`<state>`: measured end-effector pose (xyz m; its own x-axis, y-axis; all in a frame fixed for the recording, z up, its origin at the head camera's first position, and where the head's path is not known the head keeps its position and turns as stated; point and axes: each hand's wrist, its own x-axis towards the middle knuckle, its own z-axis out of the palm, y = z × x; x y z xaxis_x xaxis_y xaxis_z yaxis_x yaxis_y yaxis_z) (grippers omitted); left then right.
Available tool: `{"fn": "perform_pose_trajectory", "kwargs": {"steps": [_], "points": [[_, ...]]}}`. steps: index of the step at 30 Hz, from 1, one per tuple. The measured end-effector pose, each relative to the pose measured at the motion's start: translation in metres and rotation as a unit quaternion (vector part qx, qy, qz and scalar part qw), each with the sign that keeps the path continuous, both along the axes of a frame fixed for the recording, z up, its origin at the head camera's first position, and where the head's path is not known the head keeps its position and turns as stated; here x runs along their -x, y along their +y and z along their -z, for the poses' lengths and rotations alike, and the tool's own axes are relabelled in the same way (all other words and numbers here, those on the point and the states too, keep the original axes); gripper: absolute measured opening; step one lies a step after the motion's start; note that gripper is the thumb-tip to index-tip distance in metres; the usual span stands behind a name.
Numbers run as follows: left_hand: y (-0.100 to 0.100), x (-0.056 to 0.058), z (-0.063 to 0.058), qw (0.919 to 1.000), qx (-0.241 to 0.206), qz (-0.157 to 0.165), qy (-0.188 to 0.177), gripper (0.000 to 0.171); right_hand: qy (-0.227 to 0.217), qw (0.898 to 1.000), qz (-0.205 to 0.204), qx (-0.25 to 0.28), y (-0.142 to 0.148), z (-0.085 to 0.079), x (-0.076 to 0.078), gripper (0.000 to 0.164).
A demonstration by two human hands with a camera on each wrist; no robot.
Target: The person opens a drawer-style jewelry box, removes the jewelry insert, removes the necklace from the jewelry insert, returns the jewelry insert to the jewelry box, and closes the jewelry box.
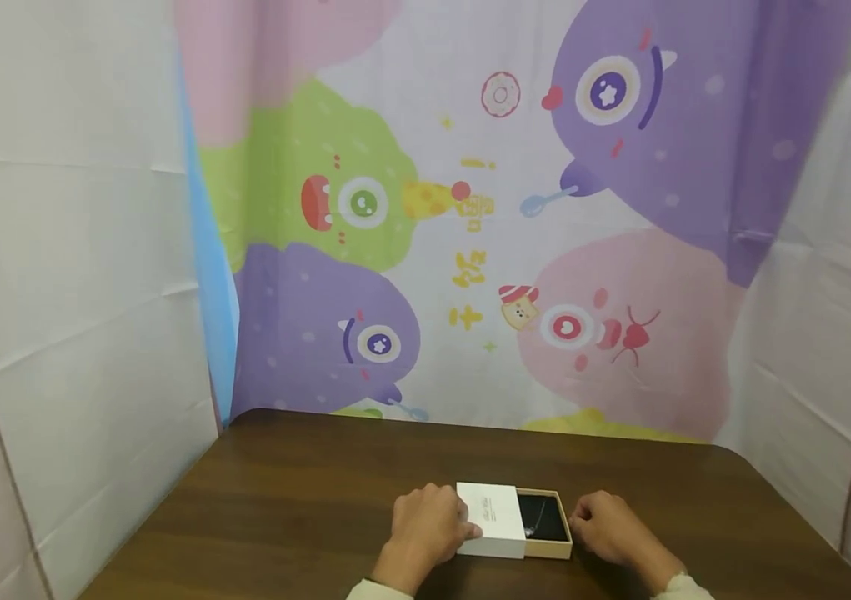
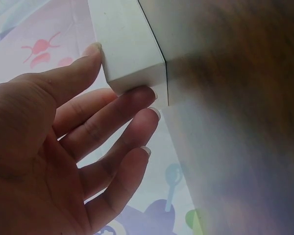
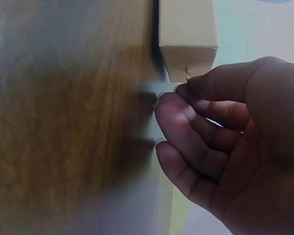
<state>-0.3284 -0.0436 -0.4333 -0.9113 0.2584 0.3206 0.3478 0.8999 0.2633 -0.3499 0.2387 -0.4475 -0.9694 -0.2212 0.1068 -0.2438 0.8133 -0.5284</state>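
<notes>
A small white box sleeve [image 1: 491, 510] with printed script lies on the brown table, and a kraft-coloured inner drawer [image 1: 548, 548] sticks out of its right side. Inside the drawer shows a black insert [image 1: 543, 517] with a thin silver necklace [image 1: 536, 523] on it. My left hand [image 1: 428, 525] holds the left end of the sleeve, thumb on one face and fingertips against its end in the left wrist view. At the drawer's outer end, my right hand [image 1: 616, 527] pinches a small pull tab [image 3: 187, 74] between thumb and finger; its other fingers curl loosely.
The dark brown wooden table [image 1: 305, 475] runs back to a curtain [image 1: 463, 375] with cartoon monsters. Pale panels [image 1: 87, 250] hang at the left and right sides.
</notes>
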Motion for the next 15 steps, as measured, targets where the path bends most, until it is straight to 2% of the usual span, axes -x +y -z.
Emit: {"fn": "perform_pose_trajectory", "kwargs": {"steps": [9,15], "points": [[0.0039,0.0021,0.0040,0.9998,0.006,-0.008,0.015,0.048,-0.011,1.000,0.027,-0.001,0.0032,-0.0004,-0.0022,0.020],[0.0017,-0.0001,0.0029,0.9999,0.004,-0.010,0.005,0.049,-0.018,0.999,0.031,-0.003,0.0012,0.0002,-0.0015,0.020]]}}
